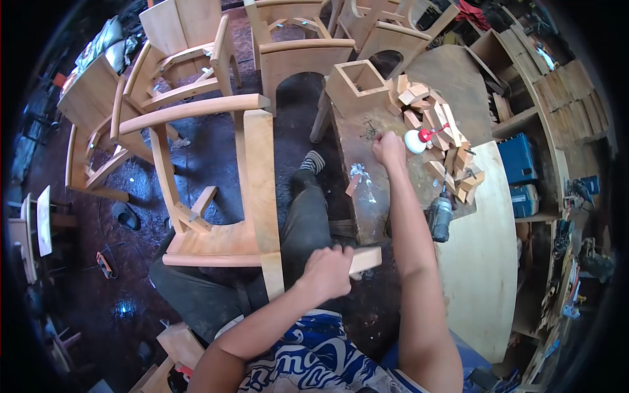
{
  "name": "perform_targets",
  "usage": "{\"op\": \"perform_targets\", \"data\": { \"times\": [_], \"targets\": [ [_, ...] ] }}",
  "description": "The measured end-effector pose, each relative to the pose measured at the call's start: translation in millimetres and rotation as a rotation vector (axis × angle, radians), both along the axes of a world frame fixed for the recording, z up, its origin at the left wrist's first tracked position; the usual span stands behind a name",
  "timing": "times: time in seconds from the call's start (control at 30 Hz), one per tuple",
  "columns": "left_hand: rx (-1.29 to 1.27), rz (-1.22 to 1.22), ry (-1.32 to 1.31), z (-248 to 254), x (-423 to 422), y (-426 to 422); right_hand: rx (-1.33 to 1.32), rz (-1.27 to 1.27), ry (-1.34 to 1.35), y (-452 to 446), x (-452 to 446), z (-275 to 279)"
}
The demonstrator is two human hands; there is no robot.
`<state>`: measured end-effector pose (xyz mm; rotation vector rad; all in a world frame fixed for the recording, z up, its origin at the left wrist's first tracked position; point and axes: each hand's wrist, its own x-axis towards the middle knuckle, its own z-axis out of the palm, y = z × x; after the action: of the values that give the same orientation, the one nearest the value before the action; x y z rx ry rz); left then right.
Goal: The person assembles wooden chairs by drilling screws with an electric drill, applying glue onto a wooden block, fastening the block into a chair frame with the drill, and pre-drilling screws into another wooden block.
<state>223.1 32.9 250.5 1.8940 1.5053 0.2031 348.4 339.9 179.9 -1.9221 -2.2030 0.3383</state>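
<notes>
My left hand (327,272) is closed around a small pale wood block (365,260), held over my lap. On the brown workbench (350,147), my right hand (390,149) has its fingers drawn together beside a small pile of dark screws (370,130). Whatever those fingertips hold, if anything, is hidden. A wooden chair frame (259,167) rests tilted against my legs on the left. Right of my right hand stands a white glue bottle with a red cap (415,140). Loose wood blocks (429,114) lie heaped around it, and a cordless drill (440,219) lies nearer me.
Several unfinished wooden chairs (177,75) stand beyond and to the left. An open wooden box (357,88) sits at the bench's far left corner. A pale board (481,262) extends along the right, beside shelves holding a blue case (517,159). A slipper (126,215) lies on the floor.
</notes>
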Motion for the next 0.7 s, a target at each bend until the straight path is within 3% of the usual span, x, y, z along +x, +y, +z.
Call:
{"op": "perform_targets", "data": {
  "times": [0.2, 0.7],
  "targets": [
    [-0.048, 0.155, -0.154, -26, 9, -55, -0.138, -0.056, -0.259, 77, -6, -47],
    [-0.074, 0.194, -0.176, -31, 1, -67, -0.171, -0.164, -0.225, 83, -14, -63]
  ]
}}
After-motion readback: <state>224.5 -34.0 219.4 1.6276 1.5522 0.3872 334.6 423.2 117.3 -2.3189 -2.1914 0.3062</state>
